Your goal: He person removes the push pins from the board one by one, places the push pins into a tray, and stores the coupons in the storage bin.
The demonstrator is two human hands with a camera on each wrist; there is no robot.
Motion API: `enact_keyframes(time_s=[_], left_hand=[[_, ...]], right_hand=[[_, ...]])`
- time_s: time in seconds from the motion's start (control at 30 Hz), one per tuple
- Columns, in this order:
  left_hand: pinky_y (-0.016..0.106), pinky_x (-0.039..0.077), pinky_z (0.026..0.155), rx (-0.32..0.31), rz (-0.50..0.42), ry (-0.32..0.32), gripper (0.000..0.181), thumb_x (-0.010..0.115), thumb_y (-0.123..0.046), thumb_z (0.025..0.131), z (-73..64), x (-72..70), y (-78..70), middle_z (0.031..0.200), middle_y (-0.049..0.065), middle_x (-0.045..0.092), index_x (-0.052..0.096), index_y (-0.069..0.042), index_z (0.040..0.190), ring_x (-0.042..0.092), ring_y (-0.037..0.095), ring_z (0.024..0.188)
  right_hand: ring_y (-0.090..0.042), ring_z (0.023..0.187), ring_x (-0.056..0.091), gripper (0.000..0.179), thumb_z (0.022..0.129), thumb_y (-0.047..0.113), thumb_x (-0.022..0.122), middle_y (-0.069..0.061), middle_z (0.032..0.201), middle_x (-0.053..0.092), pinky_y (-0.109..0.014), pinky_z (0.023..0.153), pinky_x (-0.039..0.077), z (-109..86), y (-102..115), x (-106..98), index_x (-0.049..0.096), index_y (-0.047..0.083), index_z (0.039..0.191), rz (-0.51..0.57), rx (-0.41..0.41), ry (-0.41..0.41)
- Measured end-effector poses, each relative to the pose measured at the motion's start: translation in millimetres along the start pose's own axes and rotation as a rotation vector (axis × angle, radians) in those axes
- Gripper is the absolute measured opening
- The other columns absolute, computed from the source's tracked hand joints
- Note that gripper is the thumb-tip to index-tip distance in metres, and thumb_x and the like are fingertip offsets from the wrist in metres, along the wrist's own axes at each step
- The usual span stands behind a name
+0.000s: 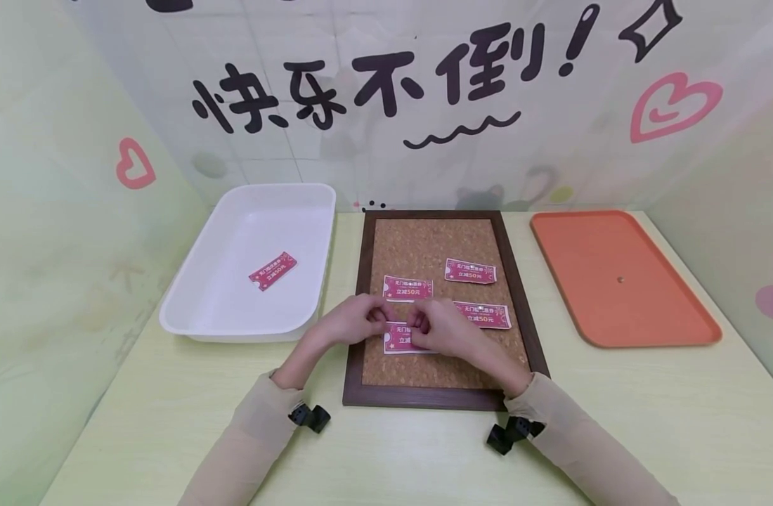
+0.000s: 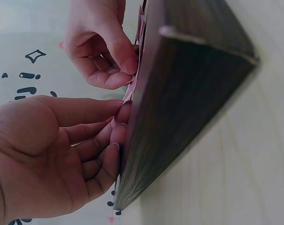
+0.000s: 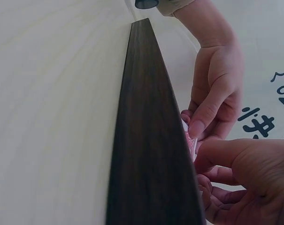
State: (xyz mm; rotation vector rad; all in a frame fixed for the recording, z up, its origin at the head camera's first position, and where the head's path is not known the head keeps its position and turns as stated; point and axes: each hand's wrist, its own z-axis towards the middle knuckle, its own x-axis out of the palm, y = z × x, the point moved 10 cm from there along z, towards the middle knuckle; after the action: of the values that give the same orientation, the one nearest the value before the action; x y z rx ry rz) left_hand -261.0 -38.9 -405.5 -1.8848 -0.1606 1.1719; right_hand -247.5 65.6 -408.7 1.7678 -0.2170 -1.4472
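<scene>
A cork board (image 1: 433,239) in a dark wooden frame lies before me. My left hand (image 1: 358,320) pinches the left edge of a pink paper coupon (image 1: 395,346) at the board's lower left. Over the middle of that coupon is my right hand (image 1: 446,329), its thumb and forefinger drawn together in a pinch. What sits between those fingertips is hidden, so I cannot tell its kind. In the left wrist view, the coupon's edge (image 2: 128,93) shows between both hands. Three more coupons lie on the cork: upper left (image 1: 408,288), upper right (image 1: 470,275) and right (image 1: 495,318), with small pale pins in them.
At the left stands a white plastic tub (image 1: 247,309) with one loose coupon (image 1: 273,270) inside. An orange tray (image 1: 627,316) lies to the right, with a small pin-like piece (image 1: 620,280) on it. A printed wall sheet (image 1: 374,169) rises behind the table.
</scene>
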Motion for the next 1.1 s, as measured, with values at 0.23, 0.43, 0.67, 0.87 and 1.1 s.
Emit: enact_keyframes(time_s=[0.23,0.43,0.67,0.87,1.1], left_hand=[[0.026,0.049,0.072,-0.012,-0.014,-0.003,0.01,0.065,0.001,0.093,-1.3,0.3,2.3,0.087,0.004,0.066,0.069,0.0,0.102,0.06,0.013,0.08],[0.026,0.048,0.071,-0.019,-0.013,-0.009,0.009,0.066,0.001,0.093,-1.8,-0.5,3.6,0.085,0.002,0.065,0.069,-0.001,0.101,0.059,0.013,0.079],[0.025,0.048,0.07,-0.034,-0.009,-0.012,0.009,0.066,0.0,0.093,-2.4,-1.2,3.0,0.084,0.001,0.065,0.07,-0.002,0.101,0.059,0.013,0.078],[0.025,0.048,0.07,-0.036,-0.012,-0.013,0.008,0.067,0.0,0.093,-1.0,0.4,3.5,0.084,0.001,0.066,0.07,-0.003,0.1,0.059,0.012,0.078],[0.025,0.048,0.069,-0.041,-0.028,-0.012,0.008,0.067,0.0,0.093,-1.5,0.7,3.4,0.084,0.002,0.066,0.07,-0.003,0.1,0.059,0.013,0.077]], right_hand=[[-0.01,0.068,0.058,0.009,0.084,0.001,0.076,0.001,0.076,0.063,-0.023,0.063,0.052,-0.9,3.8,-0.8,0.069,0.005,0.088,0.0,-0.028,-0.006],[-0.009,0.068,0.058,0.009,0.083,0.0,0.075,0.002,0.076,0.063,-0.023,0.063,0.052,-0.7,5.5,-1.8,0.07,0.005,0.087,0.004,-0.052,-0.011],[-0.008,0.067,0.058,0.009,0.082,0.001,0.076,0.002,0.075,0.063,-0.023,0.062,0.052,-0.7,5.6,-2.9,0.069,0.006,0.086,0.009,-0.058,-0.012],[-0.008,0.067,0.058,0.009,0.082,0.003,0.076,0.003,0.075,0.063,-0.023,0.062,0.052,-0.8,1.9,-3.0,0.07,0.006,0.086,0.014,-0.069,-0.015],[-0.008,0.068,0.059,0.008,0.082,0.004,0.076,0.004,0.075,0.063,-0.024,0.063,0.053,-0.7,0.3,-3.8,0.07,0.006,0.087,0.023,-0.062,-0.014]])
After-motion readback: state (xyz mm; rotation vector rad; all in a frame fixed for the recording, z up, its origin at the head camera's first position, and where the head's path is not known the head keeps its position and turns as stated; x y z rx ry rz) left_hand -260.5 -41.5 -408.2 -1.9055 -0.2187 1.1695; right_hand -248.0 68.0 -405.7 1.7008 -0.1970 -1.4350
